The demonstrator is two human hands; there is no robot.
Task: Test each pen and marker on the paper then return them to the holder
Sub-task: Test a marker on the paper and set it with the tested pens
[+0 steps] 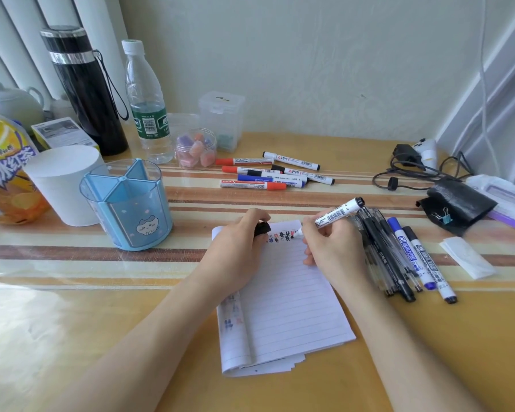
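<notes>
Near the blue holder (131, 212), left grip (235, 251) round a black cap (262, 228), right grip (335, 251) round a marker (338, 213), tip on paper (289, 298).

Wooden table (72, 337): striped runner (309, 200), lined pad (292, 307), blue holder (128, 209), loose markers (268, 173), pens (381, 248), water bottle (147, 108), flask (84, 90).

Both bare forearms reach in from the near edge of the bench (101, 337) and converge toward its middle. The left grip (235, 248) lies knuckles up, its fingers curled round a black cap (262, 228) with the thumb arched above it. The right grip (333, 248), near the left but apart from it, pinches a marker (336, 215) in a writing hold, tip down and pointing left, with the other fingers tucked under.
</notes>
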